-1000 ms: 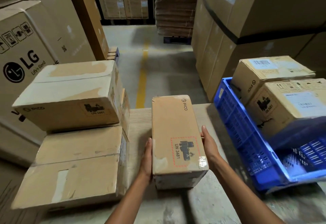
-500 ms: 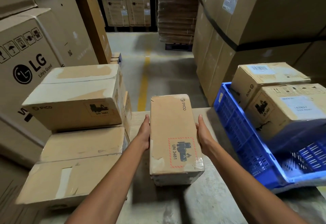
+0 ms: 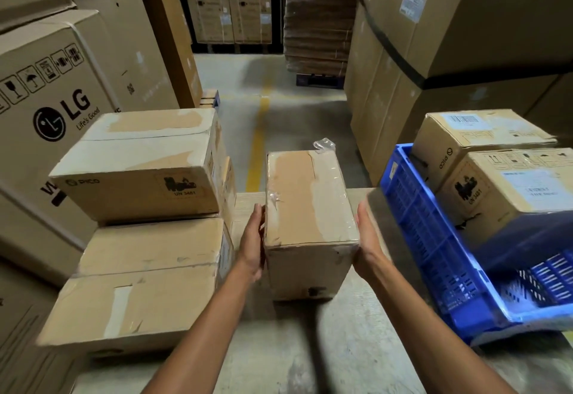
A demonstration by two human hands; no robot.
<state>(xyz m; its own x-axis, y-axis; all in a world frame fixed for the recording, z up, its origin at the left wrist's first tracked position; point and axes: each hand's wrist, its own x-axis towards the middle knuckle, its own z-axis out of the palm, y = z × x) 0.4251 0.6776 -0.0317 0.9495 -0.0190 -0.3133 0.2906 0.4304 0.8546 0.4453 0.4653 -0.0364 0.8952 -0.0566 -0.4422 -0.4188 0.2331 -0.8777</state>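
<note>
View from a head camera in a warehouse aisle. A small brown cardboard box (image 3: 307, 198), patched with clear tape, stands on a pale wooden table (image 3: 310, 350) directly ahead, held between two bare hands. The left hand (image 3: 252, 240) lies flat against its left side and the right hand (image 3: 367, 238) flat against its right side — fingers straight, palms pressing inward, neither curled round an edge.

The box has been rolled over since a second ago. The face with the red-framed battery label and brand mark is no longer on top; a taped flap seam now faces up, with a curl of loose tape at the far corner. The person seems to be turning the box to check or orient it — the turn looks nearly done.

Just to the left sit two stacked brown cartons (image 3: 139, 176). To the right, a tilted blue plastic crate (image 3: 434, 238) holds two more cartons (image 3: 511, 195).
</note>
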